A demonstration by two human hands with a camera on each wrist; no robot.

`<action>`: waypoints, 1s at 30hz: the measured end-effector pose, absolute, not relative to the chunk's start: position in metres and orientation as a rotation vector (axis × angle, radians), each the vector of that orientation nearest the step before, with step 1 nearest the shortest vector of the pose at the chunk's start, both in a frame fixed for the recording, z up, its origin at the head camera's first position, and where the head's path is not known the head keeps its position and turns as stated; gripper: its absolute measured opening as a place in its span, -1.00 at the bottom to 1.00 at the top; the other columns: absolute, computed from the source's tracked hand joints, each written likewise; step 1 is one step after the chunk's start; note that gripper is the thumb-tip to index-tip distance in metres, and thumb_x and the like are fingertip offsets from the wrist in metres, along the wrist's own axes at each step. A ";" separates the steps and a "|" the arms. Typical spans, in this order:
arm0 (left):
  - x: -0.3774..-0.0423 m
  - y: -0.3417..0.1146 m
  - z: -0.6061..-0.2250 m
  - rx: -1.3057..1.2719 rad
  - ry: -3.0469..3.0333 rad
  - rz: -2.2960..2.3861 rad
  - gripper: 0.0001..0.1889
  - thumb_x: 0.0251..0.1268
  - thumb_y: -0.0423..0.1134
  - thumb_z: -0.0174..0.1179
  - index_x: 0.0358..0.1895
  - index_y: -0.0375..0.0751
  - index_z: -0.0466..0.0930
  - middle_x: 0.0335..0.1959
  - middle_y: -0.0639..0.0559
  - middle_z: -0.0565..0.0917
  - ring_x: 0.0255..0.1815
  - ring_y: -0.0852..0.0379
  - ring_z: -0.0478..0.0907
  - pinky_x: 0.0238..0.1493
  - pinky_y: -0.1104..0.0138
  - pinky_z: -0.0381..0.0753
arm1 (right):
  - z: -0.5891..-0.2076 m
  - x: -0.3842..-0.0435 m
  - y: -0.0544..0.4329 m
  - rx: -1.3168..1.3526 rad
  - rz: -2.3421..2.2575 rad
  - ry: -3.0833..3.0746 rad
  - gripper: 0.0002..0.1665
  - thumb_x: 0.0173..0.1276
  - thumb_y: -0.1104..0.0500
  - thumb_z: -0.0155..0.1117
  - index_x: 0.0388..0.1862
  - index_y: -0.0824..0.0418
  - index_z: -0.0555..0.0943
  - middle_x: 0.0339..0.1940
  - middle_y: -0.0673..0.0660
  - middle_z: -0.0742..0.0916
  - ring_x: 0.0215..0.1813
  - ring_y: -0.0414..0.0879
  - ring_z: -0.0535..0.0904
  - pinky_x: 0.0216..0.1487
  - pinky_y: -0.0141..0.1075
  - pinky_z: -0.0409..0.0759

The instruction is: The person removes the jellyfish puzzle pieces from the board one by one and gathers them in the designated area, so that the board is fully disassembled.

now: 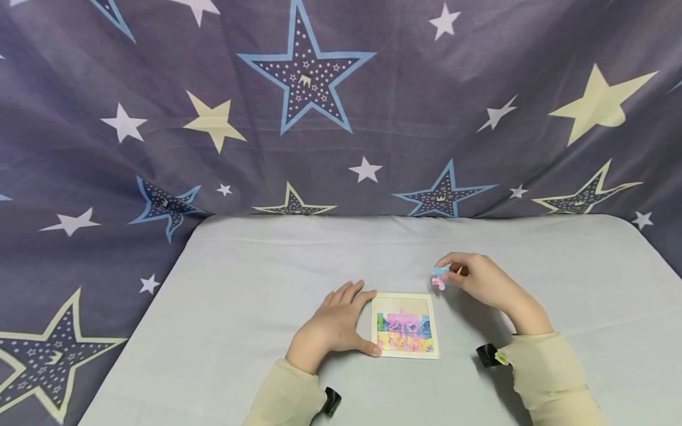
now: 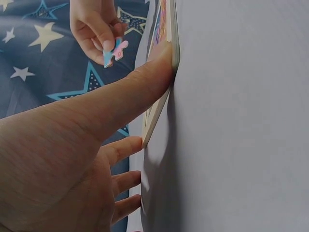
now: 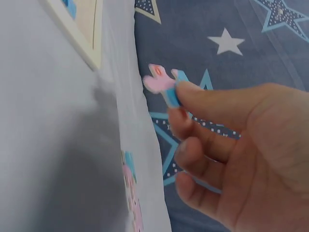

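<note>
A square puzzle tray (image 1: pixel 436 337) with a pale frame lies on the table. Joined pieces (image 1: pixel 405 331) in pink, blue and yellow fill its near part; its far part shows bare board. My left hand (image 1: pixel 335 322) is spread along the tray's left side, thumb on the near corner and index finger touching the far corner. To the right of the tray and above the table, my right hand (image 1: pixel 479 281) pinches a pink and blue puzzle piece (image 3: pixel 161 83) between thumb and index finger. Its other fingers are curled loosely.
More pink and blue puzzle pieces (image 3: pixel 130 188) lie on the table in the right wrist view; the head view does not show them clearly. The grey cloth-covered table (image 1: pixel 256 266) ends at a dark curtain (image 1: pixel 341 148) printed with stars.
</note>
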State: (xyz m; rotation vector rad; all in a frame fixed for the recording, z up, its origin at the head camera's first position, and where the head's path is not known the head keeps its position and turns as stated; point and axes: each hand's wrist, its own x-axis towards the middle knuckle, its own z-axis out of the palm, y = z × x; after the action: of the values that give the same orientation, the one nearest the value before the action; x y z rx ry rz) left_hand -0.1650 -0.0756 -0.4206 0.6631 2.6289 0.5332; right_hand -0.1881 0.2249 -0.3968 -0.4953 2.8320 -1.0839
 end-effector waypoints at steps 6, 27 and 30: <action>-0.165 -0.075 -0.423 0.658 2.634 0.527 0.12 -0.18 0.20 0.56 0.53 0.02 0.18 0.59 -0.08 0.04 0.59 -0.12 -0.10 0.54 -0.04 -0.10 | -0.397 -0.189 0.241 -0.386 -1.088 2.891 -0.77 0.39 0.26 0.30 0.00 0.26 0.69 -0.31 0.08 0.69 -0.35 -0.11 0.51 -0.33 -0.25 0.51; -0.166 -0.074 -0.425 0.656 2.630 0.512 0.13 -0.18 0.22 0.55 0.54 0.02 0.18 0.60 -0.08 0.03 0.59 -0.13 -0.11 0.55 -0.04 -0.10 | -0.408 -0.189 0.284 -0.025 -1.074 3.085 -0.74 0.42 0.23 0.28 0.00 0.35 0.63 -0.33 0.27 0.73 -0.27 0.11 0.64 -0.37 -0.21 0.52; -0.164 -0.074 -0.418 0.655 2.620 0.528 0.11 -0.17 0.20 0.56 0.52 -0.02 0.20 0.59 -0.11 0.05 0.59 -0.14 -0.09 0.54 -0.05 -0.07 | -0.409 -0.188 0.285 0.021 -1.049 3.065 -0.73 0.44 0.23 0.24 0.04 0.36 0.62 -0.27 0.32 0.72 -0.24 0.15 0.63 -0.37 -0.21 0.51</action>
State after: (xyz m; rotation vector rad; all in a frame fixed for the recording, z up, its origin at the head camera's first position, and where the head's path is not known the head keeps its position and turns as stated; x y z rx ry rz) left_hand -0.1639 -0.0738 -0.4181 0.6548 2.6202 0.5278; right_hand -0.1884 0.2848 -0.4090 0.0210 3.0650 -1.0492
